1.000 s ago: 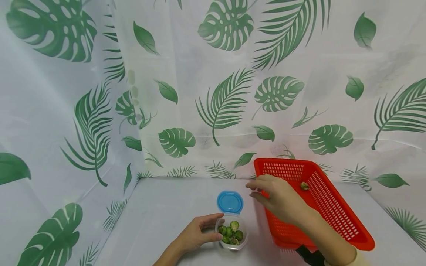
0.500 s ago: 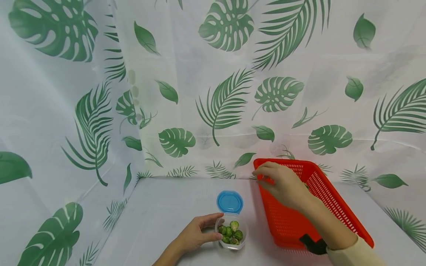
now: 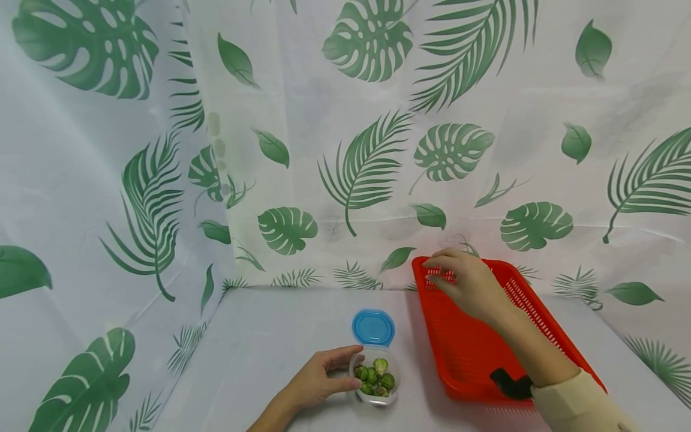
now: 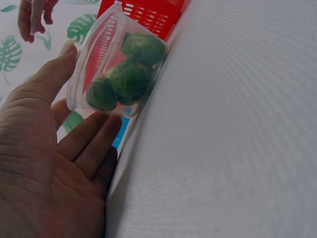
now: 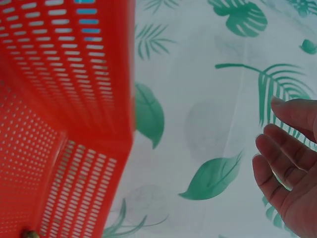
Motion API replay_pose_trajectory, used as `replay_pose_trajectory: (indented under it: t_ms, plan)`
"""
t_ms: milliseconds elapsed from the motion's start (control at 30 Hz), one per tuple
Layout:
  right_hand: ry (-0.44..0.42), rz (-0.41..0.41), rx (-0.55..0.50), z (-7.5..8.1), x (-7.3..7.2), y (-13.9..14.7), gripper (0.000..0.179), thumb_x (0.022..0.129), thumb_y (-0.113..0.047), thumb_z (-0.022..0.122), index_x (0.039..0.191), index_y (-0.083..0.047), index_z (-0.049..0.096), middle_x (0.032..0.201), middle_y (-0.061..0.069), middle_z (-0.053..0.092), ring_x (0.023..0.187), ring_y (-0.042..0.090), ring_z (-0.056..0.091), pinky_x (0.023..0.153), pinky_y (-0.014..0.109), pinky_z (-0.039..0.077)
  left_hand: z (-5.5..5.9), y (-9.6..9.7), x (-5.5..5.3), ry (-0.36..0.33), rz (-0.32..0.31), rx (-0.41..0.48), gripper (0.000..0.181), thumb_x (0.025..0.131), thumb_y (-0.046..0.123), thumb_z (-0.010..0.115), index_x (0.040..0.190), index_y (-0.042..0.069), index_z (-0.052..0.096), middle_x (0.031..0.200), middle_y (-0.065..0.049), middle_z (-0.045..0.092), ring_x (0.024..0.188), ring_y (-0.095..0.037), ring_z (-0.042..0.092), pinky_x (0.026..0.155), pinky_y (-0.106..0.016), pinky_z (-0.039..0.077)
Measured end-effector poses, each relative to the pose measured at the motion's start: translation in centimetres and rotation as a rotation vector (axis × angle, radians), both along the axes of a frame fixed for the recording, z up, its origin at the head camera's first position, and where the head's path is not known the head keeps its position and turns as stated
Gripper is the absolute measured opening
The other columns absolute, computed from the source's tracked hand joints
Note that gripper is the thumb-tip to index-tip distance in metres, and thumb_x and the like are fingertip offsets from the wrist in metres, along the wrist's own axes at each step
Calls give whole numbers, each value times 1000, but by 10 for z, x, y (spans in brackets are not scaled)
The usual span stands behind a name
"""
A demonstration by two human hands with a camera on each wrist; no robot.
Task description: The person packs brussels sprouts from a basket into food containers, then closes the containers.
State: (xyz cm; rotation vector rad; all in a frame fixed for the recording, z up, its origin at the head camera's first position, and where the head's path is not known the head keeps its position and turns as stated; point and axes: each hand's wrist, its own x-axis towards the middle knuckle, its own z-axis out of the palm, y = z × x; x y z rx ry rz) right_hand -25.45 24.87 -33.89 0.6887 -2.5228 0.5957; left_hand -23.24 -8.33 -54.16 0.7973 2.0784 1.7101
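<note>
My left hand [image 3: 318, 379] holds a small clear plastic container [image 3: 375, 398] by its left side, thumb in front and fingers behind. Several Brussels sprouts [image 3: 380, 366] lie inside it. Its blue lid [image 3: 373, 327] is flipped back and lies on the table behind it. In the left wrist view the thumb meets the container's rim and fingers lie along its side. My right hand [image 3: 465, 282] hovers over the far left part of a red basket [image 3: 442, 360], fingers loosely bent and nothing between them. A Brussels sprout [image 5: 30, 234] shows at the basket's bottom in the right wrist view.
The red basket has slotted walls and stands on the white table [image 3: 259, 336] to the right of the container. A leaf-printed sheet [image 3: 335, 150] hangs behind and to the left. My right forearm passes over the basket and hides part of it.
My right hand has moved up and to the right, from the basket's left edge to above its far part. The forearm now covers the sprout in the head view. The left hand stays put.
</note>
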Motion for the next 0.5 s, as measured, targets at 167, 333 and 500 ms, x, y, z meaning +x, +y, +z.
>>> replay_pose_trajectory:
  t_ms: [167,333,500]
  plan:
    - [-18,-34,-4,-3,-7,8,31,88,-4,82,119,-8,76,117,12,72,104,34,69,86,52,62,1,0,0,2,-3,0,56,97,29,76,149,33,57,146,6,64,132,-15,63,109,-25,48]
    - [-61,-63,-9,-4,-12,17,33,89,-5,80,122,-7,75,120,15,70,105,36,68,86,53,62,2,0,1,-3,1,-8,56,97,30,77,148,33,57,147,3,64,132,-16,63,110,-25,48]
    - [-61,-72,-9,-5,-18,24,31,90,-5,80,120,-8,76,121,16,71,100,33,69,84,52,62,2,0,1,-10,7,-13,56,96,30,77,149,32,57,148,-2,63,131,-14,63,111,-28,49]
